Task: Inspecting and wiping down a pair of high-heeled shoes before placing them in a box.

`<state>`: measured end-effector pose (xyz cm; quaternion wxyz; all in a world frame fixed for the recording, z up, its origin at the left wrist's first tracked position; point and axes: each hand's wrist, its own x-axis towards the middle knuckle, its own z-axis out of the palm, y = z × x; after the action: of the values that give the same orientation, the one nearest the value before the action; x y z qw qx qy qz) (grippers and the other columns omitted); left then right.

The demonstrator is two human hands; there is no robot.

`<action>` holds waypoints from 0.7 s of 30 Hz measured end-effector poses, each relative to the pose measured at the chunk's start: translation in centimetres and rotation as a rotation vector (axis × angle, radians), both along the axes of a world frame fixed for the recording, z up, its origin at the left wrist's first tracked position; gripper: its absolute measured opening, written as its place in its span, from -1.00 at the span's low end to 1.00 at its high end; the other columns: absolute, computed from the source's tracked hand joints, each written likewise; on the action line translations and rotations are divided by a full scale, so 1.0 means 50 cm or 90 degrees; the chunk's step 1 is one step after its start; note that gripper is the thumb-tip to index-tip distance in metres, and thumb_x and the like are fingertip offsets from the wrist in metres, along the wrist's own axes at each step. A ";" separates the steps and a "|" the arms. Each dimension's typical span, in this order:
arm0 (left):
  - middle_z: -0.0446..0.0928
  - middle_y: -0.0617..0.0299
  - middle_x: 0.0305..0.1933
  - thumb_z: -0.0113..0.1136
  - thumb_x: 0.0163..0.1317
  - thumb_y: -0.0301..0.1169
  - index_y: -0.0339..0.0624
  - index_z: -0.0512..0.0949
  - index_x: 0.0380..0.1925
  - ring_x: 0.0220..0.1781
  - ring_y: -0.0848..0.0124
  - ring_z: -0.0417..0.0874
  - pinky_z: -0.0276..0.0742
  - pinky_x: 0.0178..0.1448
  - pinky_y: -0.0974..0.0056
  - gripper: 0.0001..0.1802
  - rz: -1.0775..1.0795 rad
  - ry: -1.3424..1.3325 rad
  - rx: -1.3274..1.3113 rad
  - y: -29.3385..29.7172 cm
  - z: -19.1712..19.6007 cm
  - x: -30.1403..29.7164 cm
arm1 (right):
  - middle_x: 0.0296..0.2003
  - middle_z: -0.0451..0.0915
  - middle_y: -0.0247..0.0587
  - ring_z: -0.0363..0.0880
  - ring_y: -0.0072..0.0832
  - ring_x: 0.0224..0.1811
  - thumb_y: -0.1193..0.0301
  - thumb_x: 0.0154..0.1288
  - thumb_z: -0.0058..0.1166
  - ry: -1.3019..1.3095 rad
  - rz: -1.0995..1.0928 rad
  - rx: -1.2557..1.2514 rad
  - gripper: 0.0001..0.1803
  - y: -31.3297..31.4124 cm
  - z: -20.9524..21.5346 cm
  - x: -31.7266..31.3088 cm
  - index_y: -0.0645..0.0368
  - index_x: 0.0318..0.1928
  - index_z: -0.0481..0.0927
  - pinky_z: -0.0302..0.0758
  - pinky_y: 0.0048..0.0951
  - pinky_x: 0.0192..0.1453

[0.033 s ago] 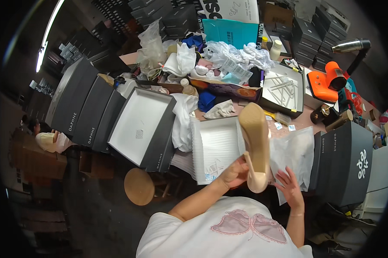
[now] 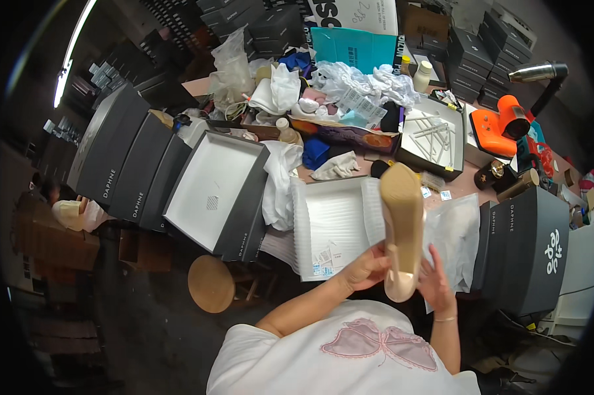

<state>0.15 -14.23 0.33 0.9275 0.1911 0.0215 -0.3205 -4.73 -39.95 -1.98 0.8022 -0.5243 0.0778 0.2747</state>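
A beige high-heeled shoe [image 2: 402,214] is held above the table's near edge, sole towards me and toe pointing away. My left hand [image 2: 368,267] grips it by the heel end from the left; some of its fingers are hidden behind the shoe. Close against the shoe's right side is my right hand [image 2: 436,282], fingers stretched upward; whether it touches the shoe I cannot tell. Left of the shoe lies an open shoebox [image 2: 339,220] lined with white ribbed wrapping, small labels in its near corner. White tissue paper [image 2: 453,234] lies just right of the hands.
Dark shoeboxes [image 2: 530,247] stand at the right, and an open grey box lid [image 2: 214,187] leans at the left. Farther back are a box of white sticks [image 2: 432,135], an orange device [image 2: 497,128] and crumpled white wrapping [image 2: 362,85]. A round stool [image 2: 211,283] stands lower left.
The shoe has moved slightly right and turned more upright, its sole facing me more squarely. My right hand has come in closer to its side, its fingers less spread.
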 end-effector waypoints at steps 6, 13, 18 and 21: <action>0.65 0.17 -0.20 0.28 0.24 -0.39 -0.31 0.56 0.02 -0.22 0.49 0.67 0.58 -0.13 0.35 -0.64 -0.202 -0.560 0.655 0.162 0.043 0.129 | 0.13 0.45 0.29 0.65 0.07 -0.15 0.29 -0.05 0.33 0.038 -0.068 0.394 -0.15 0.108 0.022 -0.007 0.39 0.24 0.28 0.69 0.05 -0.12; 0.63 -0.12 -0.10 0.24 0.21 -0.27 -0.28 0.42 0.05 -0.03 0.06 0.68 0.59 -0.02 0.02 -0.53 -0.122 -0.389 1.558 0.417 -0.105 0.507 | -0.07 0.59 0.03 0.66 -0.22 -0.10 0.27 -0.08 0.34 0.073 -0.059 0.035 -0.21 0.090 0.026 -0.095 0.42 0.16 0.36 0.63 -0.27 -0.04; 0.64 -0.12 -0.10 0.18 0.21 -0.35 -0.24 0.48 -0.05 -0.02 0.01 0.68 0.59 0.00 -0.02 -0.67 -0.093 -0.211 1.653 0.482 -0.213 0.577 | 0.02 0.51 -0.02 0.61 -0.22 0.00 0.29 -0.09 0.36 0.107 -0.121 0.043 -0.14 0.115 0.073 -0.163 0.39 0.22 0.29 0.58 -0.27 0.07; 0.66 -0.10 -0.15 0.14 0.23 -0.38 -0.22 0.52 -0.12 -0.07 -0.02 0.69 0.60 -0.04 -0.02 -0.76 -0.049 -0.214 1.625 0.478 -0.215 0.552 | 0.02 0.49 -0.03 0.61 -0.21 -0.01 0.26 -0.13 0.38 0.104 -0.134 0.042 -0.09 0.099 0.070 -0.174 0.38 0.23 0.27 0.58 -0.25 0.07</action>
<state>27.76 9.65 -10.41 0.0705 0.9768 0.1892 -0.0716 -13.44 -35.02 1.50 0.8346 -0.4623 0.1879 0.2331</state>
